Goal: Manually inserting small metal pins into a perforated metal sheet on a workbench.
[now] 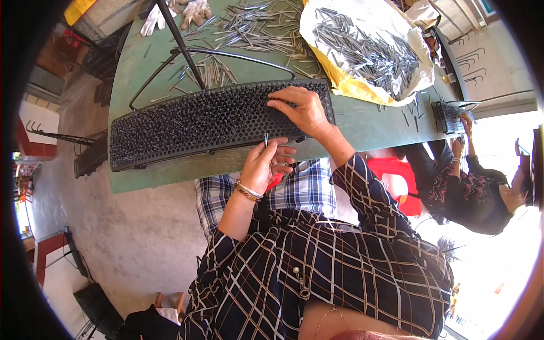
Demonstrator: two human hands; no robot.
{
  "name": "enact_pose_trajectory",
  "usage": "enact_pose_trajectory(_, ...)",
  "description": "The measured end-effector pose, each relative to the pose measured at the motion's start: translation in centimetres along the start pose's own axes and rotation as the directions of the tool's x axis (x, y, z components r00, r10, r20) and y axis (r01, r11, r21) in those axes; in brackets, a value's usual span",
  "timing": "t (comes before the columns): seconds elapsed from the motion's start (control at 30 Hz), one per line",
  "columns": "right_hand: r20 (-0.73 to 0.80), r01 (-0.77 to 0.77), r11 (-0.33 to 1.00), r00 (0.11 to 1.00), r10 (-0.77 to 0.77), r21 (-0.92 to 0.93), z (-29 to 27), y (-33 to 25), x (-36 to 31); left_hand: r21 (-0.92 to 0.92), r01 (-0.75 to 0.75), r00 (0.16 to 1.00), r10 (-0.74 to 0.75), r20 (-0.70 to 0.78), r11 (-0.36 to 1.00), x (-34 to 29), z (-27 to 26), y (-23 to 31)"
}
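A long black perforated rack (226,116) lies across the table edge in front of me. Thin upright pieces crowd its left and middle holes, while bare holes show toward the right. My left hand (262,161) is below the rack's front edge, a slim shiny metal piece (266,137) pinched between thumb and forefinger, its other fingers loosely spread. My right hand (303,110) reaches over the rack's right half. Its thumb and fingertips come together at the edge of the filled area, and what they grip is too small to make out.
Loose metal pieces (249,25) cover the green table (147,62). A white-and-yellow sack (334,76) holds many more at the right. A black wire handle (187,54) rises from the rack. Gloves (153,21) lie far left. Another person works at a second rack (447,119).
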State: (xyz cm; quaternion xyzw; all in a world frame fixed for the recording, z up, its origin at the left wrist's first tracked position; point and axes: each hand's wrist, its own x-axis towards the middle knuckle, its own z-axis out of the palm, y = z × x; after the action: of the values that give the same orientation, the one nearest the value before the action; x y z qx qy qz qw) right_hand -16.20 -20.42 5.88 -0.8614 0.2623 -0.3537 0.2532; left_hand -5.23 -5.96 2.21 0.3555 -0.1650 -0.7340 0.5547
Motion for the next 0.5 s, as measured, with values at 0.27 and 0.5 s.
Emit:
enact_pose_trajectory(0.27, -0.058, 0.02, 0.998, 0.998, -0.023, -0.066, 0.6, 0.3, -0.7, -0.024, -0.004, 1.0, 0.004, -0.002, 1.0, 0.0, -0.1, -0.1)
enact_pose_trajectory(0.5, -0.065, 0.147, 0.973, 0.985, -0.161, -0.176, 1.1, 0.7, -1.3, -0.015, -0.001, 1.0, 0.001, -0.001, 1.0, 0.0, 0.2, -0.1)
